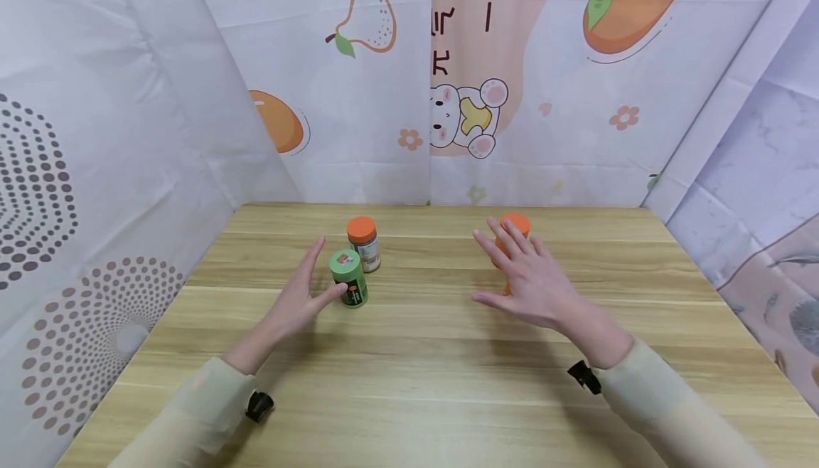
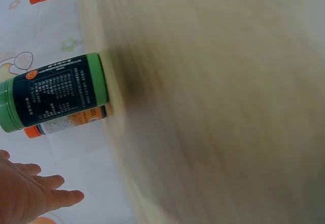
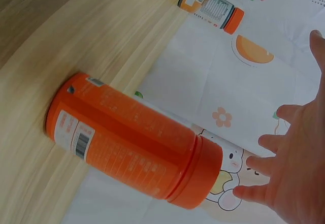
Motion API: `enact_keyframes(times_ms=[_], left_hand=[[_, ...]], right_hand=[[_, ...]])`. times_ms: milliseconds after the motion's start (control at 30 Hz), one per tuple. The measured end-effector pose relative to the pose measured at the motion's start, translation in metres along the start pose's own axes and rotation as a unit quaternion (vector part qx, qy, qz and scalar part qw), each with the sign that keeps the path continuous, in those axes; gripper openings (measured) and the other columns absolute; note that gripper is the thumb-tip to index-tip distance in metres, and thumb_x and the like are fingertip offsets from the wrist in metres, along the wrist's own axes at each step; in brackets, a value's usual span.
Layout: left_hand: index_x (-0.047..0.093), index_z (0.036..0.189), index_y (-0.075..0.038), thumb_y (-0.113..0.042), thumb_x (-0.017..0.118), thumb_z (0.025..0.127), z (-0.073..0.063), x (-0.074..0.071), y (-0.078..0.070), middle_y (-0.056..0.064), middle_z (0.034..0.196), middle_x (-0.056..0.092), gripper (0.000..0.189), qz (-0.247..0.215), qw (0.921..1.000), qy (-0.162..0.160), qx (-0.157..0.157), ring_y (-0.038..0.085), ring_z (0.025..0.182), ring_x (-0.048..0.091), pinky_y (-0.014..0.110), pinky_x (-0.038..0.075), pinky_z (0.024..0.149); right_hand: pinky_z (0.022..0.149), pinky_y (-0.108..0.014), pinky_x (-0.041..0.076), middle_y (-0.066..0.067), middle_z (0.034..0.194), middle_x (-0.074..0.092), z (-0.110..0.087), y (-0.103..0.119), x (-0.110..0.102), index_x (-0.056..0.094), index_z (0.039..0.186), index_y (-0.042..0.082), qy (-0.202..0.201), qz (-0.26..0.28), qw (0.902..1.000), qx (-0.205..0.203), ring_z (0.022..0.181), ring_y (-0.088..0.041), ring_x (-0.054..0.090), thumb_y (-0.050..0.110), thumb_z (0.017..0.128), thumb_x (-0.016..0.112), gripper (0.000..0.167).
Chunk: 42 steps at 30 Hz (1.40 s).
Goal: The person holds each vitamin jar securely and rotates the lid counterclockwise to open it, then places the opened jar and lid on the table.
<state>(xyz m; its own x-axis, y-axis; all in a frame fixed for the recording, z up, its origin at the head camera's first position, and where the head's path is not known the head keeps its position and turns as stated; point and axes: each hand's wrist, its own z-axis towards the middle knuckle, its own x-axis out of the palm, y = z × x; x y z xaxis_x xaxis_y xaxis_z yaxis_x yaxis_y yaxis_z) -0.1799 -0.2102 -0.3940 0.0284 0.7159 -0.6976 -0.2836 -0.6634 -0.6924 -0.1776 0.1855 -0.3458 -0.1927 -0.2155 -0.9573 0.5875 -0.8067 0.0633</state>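
A green-lidded jar [image 1: 349, 280] with a dark label stands upright on the table, just right of my left hand [image 1: 301, 301]. That hand's thumb overlaps the jar in the head view, its fingers spread apart. Behind the green jar is a smaller jar with an orange lid [image 1: 362, 242], partly hidden by it. My right hand [image 1: 534, 283] is spread with straight fingers over an all-orange jar [image 1: 517, 225], covering most of it in the head view. The right wrist view shows the whole orange jar [image 3: 127, 142], its lid in front of my fingertips with a gap between.
The wood-grain table [image 1: 409, 383] ends at a white printed curtain [image 1: 384, 112] behind the jars. More patterned cloth hangs at the left [image 1: 115, 169] and right sides. Light sleeves with black straps show at both wrists.
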Motion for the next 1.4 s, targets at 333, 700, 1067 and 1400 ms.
enact_keyframes(times_ms=[333, 700, 1067, 1400], left_hand=[[0.008, 0.157, -0.025, -0.040, 0.066, 0.092, 0.003, 0.004, 0.011, 0.014, 0.159, 0.015, 0.089, -0.077, 0.9966, 0.023, -0.015, 0.042, 0.142, 0.017, 0.068, 0.020, 0.104], [0.007, 0.156, -0.019, -0.023, 0.069, 0.092, 0.007, 0.015, 0.017, 0.025, 0.155, 0.020, 0.089, -0.197, 0.9792, 0.026, -0.043, 0.047, 0.139, 0.022, 0.063, 0.025, 0.106], [0.012, 0.153, -0.007, -0.011, 0.070, 0.090, 0.005, 0.031, 0.010, 0.025, 0.150, 0.030, 0.085, -0.260, 0.9631, -0.005, -0.070, 0.042, 0.137, 0.029, 0.056, 0.024, 0.110], [0.020, 0.149, -0.002, -0.003, 0.067, 0.090, 0.004, 0.037, 0.006, 0.028, 0.146, 0.034, 0.075, -0.283, 0.9530, -0.040, -0.101, 0.040, 0.135, 0.032, 0.048, 0.024, 0.112]], right_hand=[[0.107, -0.065, 0.020, -0.012, 0.160, 0.016, 0.008, 0.005, 0.012, 0.023, 0.155, 0.015, -0.004, 0.014, 0.9996, -0.024, 0.145, -0.035, 0.014, 0.066, 0.088, 0.054, 0.090], [0.107, -0.064, 0.021, -0.010, 0.160, 0.015, 0.017, 0.013, 0.020, 0.022, 0.156, 0.015, 0.011, 0.036, 0.9988, -0.032, 0.145, -0.034, 0.015, 0.063, 0.089, 0.056, 0.089], [0.109, -0.058, 0.022, -0.010, 0.160, 0.014, 0.029, 0.018, 0.029, 0.022, 0.156, 0.015, 0.010, 0.055, 0.9975, -0.043, 0.146, -0.032, 0.013, 0.062, 0.090, 0.053, 0.087], [0.109, -0.058, 0.023, -0.009, 0.161, 0.014, 0.033, 0.019, 0.029, 0.020, 0.156, 0.017, 0.015, 0.052, 0.9975, -0.045, 0.145, -0.032, 0.014, 0.067, 0.091, 0.047, 0.087]])
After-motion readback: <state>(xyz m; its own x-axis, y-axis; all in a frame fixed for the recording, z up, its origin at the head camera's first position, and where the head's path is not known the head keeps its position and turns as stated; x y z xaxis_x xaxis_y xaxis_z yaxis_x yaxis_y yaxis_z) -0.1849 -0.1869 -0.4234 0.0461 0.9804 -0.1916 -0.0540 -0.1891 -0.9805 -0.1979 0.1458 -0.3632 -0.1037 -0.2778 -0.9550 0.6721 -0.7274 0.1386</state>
